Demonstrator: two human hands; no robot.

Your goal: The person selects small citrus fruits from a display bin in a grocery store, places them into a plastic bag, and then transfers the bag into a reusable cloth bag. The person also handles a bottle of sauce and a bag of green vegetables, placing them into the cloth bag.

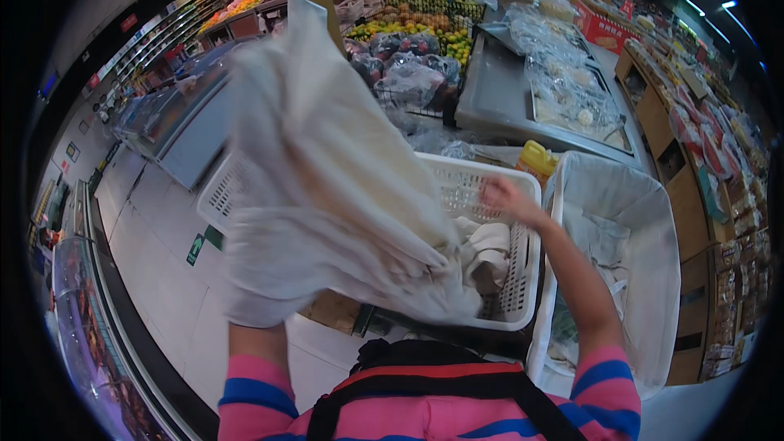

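A large off-white cloth (367, 159) rises in front of me in a tall peak, blurred by motion. Its lower folds trail into a white plastic basket (527, 245) with slotted walls. My left forearm goes up under the fabric, so the left hand is hidden. Over the right part of the basket, my right hand (508, 199) is blurred, with no object visible in it. Beneath that hand, more crumpled off-white cloth (490, 248) lies inside the basket.
To the right stands a white cloth-lined bin (664, 294) with cloths and plastic inside. Behind it are a yellow jug (538, 159) and a steel counter (496, 86) with plastic-covered trays. Fruit crates (422, 18) stand ahead. A glass display case (86, 318) borders the tiled floor at left.
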